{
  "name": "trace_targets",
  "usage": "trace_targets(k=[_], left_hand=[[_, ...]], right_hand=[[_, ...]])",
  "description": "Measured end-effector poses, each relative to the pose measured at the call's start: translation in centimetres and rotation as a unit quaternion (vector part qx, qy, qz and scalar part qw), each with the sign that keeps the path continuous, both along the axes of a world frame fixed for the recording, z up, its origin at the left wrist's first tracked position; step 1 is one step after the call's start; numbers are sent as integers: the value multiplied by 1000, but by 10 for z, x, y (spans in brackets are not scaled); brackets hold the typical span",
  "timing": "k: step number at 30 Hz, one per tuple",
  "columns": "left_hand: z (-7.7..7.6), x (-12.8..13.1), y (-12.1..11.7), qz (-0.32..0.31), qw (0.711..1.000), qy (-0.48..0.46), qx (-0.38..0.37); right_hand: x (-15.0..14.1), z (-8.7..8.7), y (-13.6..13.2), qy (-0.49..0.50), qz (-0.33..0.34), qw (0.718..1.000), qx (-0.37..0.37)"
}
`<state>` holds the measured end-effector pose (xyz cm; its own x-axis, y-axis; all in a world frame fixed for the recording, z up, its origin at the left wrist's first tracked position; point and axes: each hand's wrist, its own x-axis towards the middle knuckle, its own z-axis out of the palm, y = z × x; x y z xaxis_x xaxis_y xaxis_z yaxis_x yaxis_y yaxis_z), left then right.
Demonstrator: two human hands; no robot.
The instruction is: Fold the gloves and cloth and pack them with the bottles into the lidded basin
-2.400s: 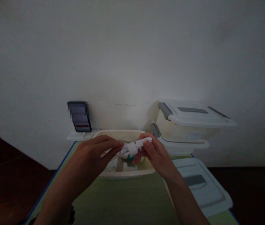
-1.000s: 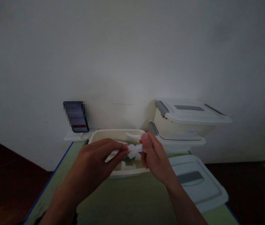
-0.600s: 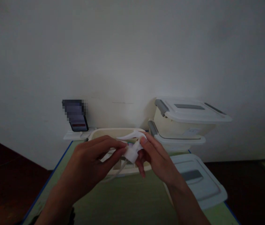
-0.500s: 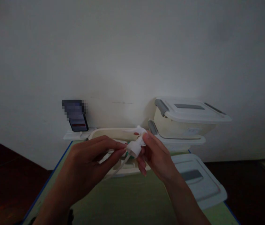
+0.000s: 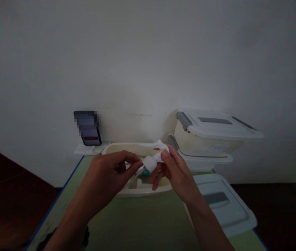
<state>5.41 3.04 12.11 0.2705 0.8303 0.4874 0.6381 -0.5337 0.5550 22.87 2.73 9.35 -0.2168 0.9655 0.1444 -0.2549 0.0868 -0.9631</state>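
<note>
Over an open bin, my right hand [image 5: 179, 170] grips a white trigger spray head [image 5: 151, 163] by its upper end, thumb on top. The spray head lies tilted, its wide collar pointing down to the left. My left hand [image 5: 111, 170] is closed in a pinch at the collar's open end, where the thin dip tube comes out. Fingers cover most of the tube. Below both hands, the cream bin [image 5: 148, 192] holds a green item [image 5: 146, 173] and some whitish things I cannot make out.
Two lidded cream storage boxes [image 5: 208, 139] are stacked at the right against the wall. A loose lid [image 5: 223, 202] with a grey handle lies at the right on the green table [image 5: 142, 223]. A phone [image 5: 91, 130] stands at the back left on a white base.
The spray head has turned slightly in my right hand, so its collar opening faces more to the left. My left fingers have come closer around the tube. The view has shifted a little.
</note>
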Motion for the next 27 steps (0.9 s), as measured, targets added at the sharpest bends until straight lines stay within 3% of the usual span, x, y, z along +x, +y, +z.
trace_targets(k=[2,5,8,12,18,27], left_hand=[[-3,-1,5,3,1000,-3,-19],[-6,-7,11,-52,996,21,-66],[-10,-16,18,-114,985,70,-107],[-18,-23,27,-119,979,114,-117],[-24,-18,31,-128,979,116,-111],[-16,-17,25,-102,989,12,-110]], right_hand=[[5,1,2,-41,10,999,1],[15,1,4,-143,43,989,8],[23,-2,6,-298,71,951,45],[23,-10,9,-420,14,899,125],[18,-18,13,-429,35,891,145],[18,-7,8,-364,77,910,180]])
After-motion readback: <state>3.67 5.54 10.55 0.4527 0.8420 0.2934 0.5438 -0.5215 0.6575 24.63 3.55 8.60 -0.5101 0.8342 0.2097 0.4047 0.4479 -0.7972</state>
